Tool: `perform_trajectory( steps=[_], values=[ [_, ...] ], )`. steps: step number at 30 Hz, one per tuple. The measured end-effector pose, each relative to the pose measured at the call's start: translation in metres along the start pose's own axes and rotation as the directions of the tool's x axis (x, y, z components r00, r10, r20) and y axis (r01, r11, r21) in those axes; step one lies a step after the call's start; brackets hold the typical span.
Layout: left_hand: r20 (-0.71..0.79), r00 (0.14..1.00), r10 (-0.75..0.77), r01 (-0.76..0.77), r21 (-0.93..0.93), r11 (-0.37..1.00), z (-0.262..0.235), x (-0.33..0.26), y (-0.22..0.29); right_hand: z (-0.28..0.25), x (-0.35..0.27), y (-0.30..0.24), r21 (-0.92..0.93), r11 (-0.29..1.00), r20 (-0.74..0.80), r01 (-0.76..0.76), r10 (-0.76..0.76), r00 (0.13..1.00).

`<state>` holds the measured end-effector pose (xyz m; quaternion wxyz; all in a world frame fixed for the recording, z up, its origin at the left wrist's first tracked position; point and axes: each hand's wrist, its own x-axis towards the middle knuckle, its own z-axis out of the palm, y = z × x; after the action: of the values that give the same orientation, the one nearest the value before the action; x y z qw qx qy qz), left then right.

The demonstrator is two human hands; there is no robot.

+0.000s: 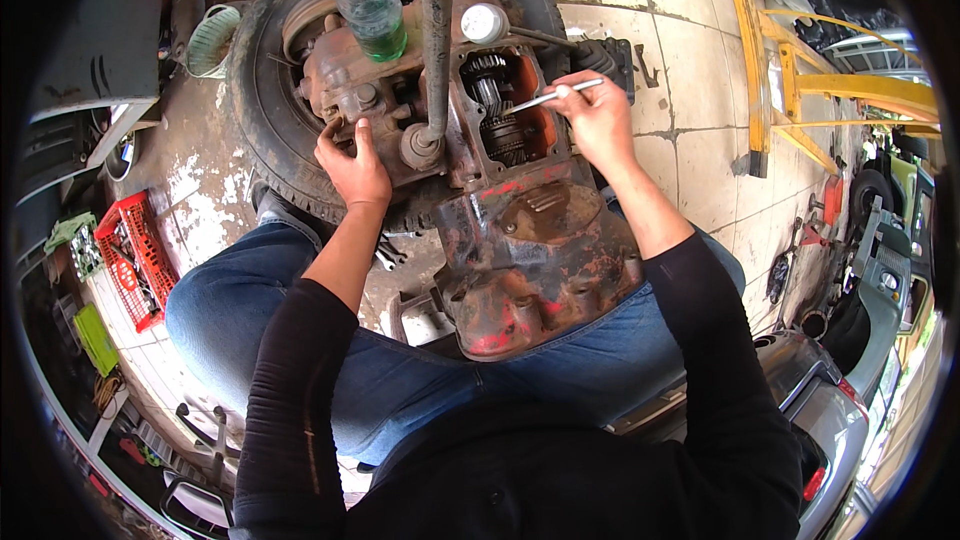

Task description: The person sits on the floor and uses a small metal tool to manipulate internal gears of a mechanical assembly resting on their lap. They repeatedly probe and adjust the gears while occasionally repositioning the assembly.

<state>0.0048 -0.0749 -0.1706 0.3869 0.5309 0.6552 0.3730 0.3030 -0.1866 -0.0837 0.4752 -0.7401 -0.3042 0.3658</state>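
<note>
A rusty gearbox housing (540,250) lies between my knees, its far part on a tyre (262,155). Through its open side, dark toothed gears (503,135) show. Pinched in my right hand (597,125) is a slim grey rod (575,92), its thin tip reaching down to the gears; I cannot tell what kind of tool it is. My left hand (357,168) grips the rusty casting left of the opening, thumb and fingers curled on its edge. Behind the hands, a clear bottle (372,10) with a blue cap and green liquid stands on the casting.
A long metal lever (437,50) rises from the casting between my hands. Beside it is a round white-topped piece (485,24). Yellow metal stands (760,80) are on the right, a red crate (135,258) and a pale green basket (212,40) on the left.
</note>
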Motion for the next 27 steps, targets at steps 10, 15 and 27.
perform_trajectory(
  steps=[10, 15, 27],
  values=[
    [0.001, 1.000, 0.016, -0.016, 0.021, 1.000, 0.001, 0.000, -0.001, 0.016, -0.012, -0.006, -0.208, 0.968, -0.099, 0.141, -0.164, 0.981],
    [-0.012, 0.999, 0.043, -0.043, 0.029, 0.999, -0.001, 0.003, -0.011, 0.030, -0.018, 0.003, -0.076, 0.995, -0.064, 0.069, -0.073, 0.995],
    [-0.011, 1.000, 0.021, -0.021, 0.007, 1.000, 0.000, 0.003, -0.007, 0.012, -0.020, -0.018, -0.395, 0.914, -0.041, 0.095, -0.121, 0.992]
  ],
)
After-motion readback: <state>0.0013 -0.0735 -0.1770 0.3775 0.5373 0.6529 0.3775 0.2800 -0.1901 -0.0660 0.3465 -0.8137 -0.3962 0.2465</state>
